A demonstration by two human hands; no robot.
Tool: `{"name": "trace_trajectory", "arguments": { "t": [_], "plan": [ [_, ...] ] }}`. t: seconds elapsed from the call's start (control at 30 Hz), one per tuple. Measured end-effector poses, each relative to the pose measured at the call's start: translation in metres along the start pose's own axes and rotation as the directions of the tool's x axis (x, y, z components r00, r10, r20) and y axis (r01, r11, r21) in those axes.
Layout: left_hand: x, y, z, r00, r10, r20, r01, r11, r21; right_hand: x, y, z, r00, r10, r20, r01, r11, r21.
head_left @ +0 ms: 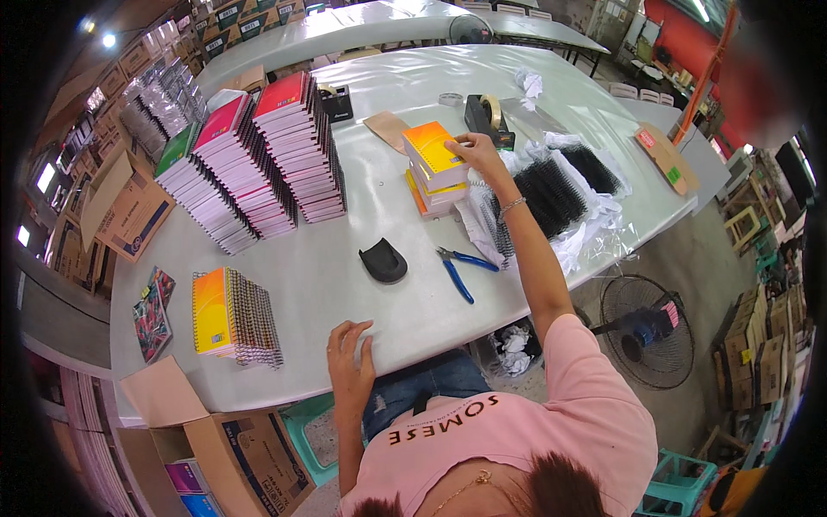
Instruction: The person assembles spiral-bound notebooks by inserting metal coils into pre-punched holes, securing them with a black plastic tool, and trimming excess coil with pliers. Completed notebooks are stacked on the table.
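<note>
My right hand (482, 158) reaches to the far side of the table, its fingers closed on the edge of the top yellow-orange notebook (428, 142) of a short stack. Lower notebooks (435, 196) in that stack sit slightly askew. No spiral shows on them from here. My left hand (351, 355) is at the table's near edge, fingers apart, holding nothing. Beside my right forearm lie black spiral binding coils (544, 198) on crumpled white paper. Blue-handled pliers (461, 271) and a black curved piece (382, 261) lie between my hands.
Tall stacks of spiral notebooks, red (301, 146), magenta and green, stand at the far left. A yellow spiral-bound stack (226, 314) sits nearer. Tape dispensers (489, 121) stand at the back. Open cartons (250, 457) and a fan (644, 332) flank the white table (413, 327).
</note>
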State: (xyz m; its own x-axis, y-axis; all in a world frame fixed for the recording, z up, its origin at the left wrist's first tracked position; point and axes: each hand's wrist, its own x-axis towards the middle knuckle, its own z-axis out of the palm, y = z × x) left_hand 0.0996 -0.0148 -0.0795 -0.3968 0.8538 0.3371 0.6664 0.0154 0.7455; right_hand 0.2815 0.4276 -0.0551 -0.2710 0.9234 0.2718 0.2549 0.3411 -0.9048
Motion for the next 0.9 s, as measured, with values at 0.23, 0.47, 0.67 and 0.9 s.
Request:
{"name": "trace_trajectory", "arguments": {
  "t": [0.23, 0.47, 0.67, 0.9],
  "plan": [
    [0.037, 0.029, 0.028, 0.977, 0.178, 0.113, -0.159, 0.974, -0.162, 0.008, 0.006, -0.006, 1.000, -0.016, -0.018, 0.016, 1.000, 0.009],
    [0.047, 0.034, 0.042, 0.958, 0.214, 0.190, -0.169, 0.958, -0.231, 0.008, -0.003, -0.008, 1.000, 0.015, -0.008, -0.015, 1.000, -0.006],
    [0.058, 0.046, 0.033, 0.970, 0.174, 0.173, -0.110, 0.939, -0.326, -0.004, -0.024, 0.010, 0.985, -0.089, -0.145, 0.059, 0.978, -0.201],
    [0.093, 0.054, 0.046, 0.985, 0.167, 0.040, -0.124, 0.855, -0.504, -0.052, -0.073, 0.021, 0.855, -0.308, -0.418, 0.322, 0.946, -0.038]
  ]
}}
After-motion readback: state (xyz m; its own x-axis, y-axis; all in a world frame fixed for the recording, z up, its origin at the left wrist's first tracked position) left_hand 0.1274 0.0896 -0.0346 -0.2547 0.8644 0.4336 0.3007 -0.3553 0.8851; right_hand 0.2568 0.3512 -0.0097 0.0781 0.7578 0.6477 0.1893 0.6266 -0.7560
